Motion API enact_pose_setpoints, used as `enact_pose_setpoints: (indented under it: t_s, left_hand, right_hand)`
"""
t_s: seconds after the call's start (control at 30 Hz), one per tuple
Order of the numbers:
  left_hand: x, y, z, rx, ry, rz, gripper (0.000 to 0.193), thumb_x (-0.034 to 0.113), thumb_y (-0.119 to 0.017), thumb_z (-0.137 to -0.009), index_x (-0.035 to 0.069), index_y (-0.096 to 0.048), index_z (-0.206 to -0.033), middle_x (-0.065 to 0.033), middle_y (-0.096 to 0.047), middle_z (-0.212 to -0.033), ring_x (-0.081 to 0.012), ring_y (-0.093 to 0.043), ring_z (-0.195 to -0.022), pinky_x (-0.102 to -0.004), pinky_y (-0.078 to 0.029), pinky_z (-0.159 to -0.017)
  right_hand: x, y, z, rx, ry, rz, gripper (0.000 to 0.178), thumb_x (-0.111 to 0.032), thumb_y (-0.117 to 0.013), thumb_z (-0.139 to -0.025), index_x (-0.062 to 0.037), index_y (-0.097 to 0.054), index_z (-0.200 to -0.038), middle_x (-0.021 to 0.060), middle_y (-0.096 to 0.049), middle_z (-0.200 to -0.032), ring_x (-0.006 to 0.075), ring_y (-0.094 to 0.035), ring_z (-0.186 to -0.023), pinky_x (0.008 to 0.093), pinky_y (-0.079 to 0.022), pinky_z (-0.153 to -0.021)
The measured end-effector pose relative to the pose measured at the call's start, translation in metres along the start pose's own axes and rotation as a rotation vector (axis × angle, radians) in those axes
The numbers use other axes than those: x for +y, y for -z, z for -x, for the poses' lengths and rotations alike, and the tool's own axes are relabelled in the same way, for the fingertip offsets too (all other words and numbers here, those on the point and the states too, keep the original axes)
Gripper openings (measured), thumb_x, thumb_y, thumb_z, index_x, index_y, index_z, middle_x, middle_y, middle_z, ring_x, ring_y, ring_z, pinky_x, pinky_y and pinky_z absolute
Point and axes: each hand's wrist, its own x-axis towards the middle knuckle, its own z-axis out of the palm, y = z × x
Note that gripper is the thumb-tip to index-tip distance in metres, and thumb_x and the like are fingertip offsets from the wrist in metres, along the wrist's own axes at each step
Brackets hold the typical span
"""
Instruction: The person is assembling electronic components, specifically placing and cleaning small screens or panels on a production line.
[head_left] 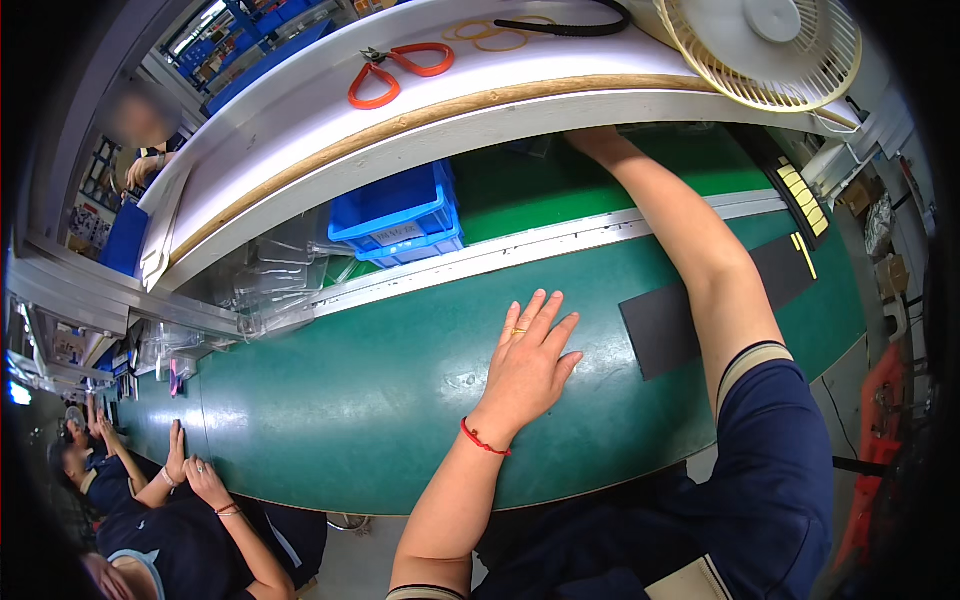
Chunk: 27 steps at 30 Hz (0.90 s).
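My left hand [533,355] rests on the green tabletop [330,410], fingers stretched out and nothing held. A ring and a red cord bracelet show on it. My right arm reaches forward beneath the white shelf [480,118]. Only the back of my right hand [592,140] shows there; its fingers are hidden behind the shelf's edge, so what they touch is not visible. Under my right forearm lies a flat dark grey board [660,330], with a yellow strip [804,256] at its far right end.
Stacked blue bins [395,212] and clear plastic trays [275,275] sit under the shelf. On it lie red-handled nippers [405,70], rubber bands [490,38] and a fan [765,40]. A metal rail [500,255] crosses the table. Co-workers sit at the left.
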Motion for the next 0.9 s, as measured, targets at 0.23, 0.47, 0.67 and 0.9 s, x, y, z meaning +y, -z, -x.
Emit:
enact_pose_setpoints:
  t_s: [0.23,0.47,0.67,0.9]
  left_hand:
    - [-0.009,0.004,0.008,0.008,0.028,-0.019,0.042,0.024,-0.067,-0.086,0.009,-0.059,-0.125,-0.0156,-0.046,-0.143,-0.0336,-0.037,-0.137,-0.0495,-0.024,-0.115]
    - [-0.009,0.004,0.005,0.000,0.009,-0.044,0.043,0.026,-0.065,-0.088,0.008,-0.059,-0.126,-0.0166,-0.046,-0.142,-0.0339,-0.036,-0.137,-0.0492,-0.024,-0.115]
    - [-0.008,0.004,0.006,-0.006,0.016,-0.040,0.043,0.027,-0.064,-0.088,0.008,-0.059,-0.126,-0.0165,-0.046,-0.143,-0.0337,-0.035,-0.138,-0.0491,-0.024,-0.115]
    - [-0.009,0.003,0.007,-0.006,0.013,-0.038,0.042,0.027,-0.064,-0.088,0.009,-0.059,-0.126,-0.0162,-0.046,-0.142,-0.0335,-0.035,-0.138,-0.0488,-0.023,-0.115]
  right_hand:
    - [-0.085,0.156,0.058,-0.548,-0.209,-0.322,0.037,-0.037,-0.064,-0.084,-0.0043,-0.066,-0.102,0.0168,-0.065,-0.105,0.0346,-0.060,-0.105,0.0460,-0.049,-0.088]
    - [-0.080,0.158,0.122,-0.527,-0.269,-0.268,0.070,-0.055,-0.051,-0.091,-0.0080,-0.044,-0.141,0.0277,-0.035,-0.146,0.0426,-0.031,-0.138,0.0525,-0.027,-0.111]
    - [-0.086,0.156,0.131,-0.499,-0.272,-0.236,0.069,-0.057,-0.047,-0.092,-0.0106,-0.043,-0.142,0.0272,-0.035,-0.146,0.0414,-0.027,-0.140,0.0535,-0.022,-0.113]
    - [-0.086,0.157,0.131,-0.477,-0.276,-0.243,0.065,-0.052,-0.051,-0.092,-0.0114,-0.044,-0.142,0.0277,-0.036,-0.146,0.0416,-0.029,-0.139,0.0531,-0.023,-0.113]
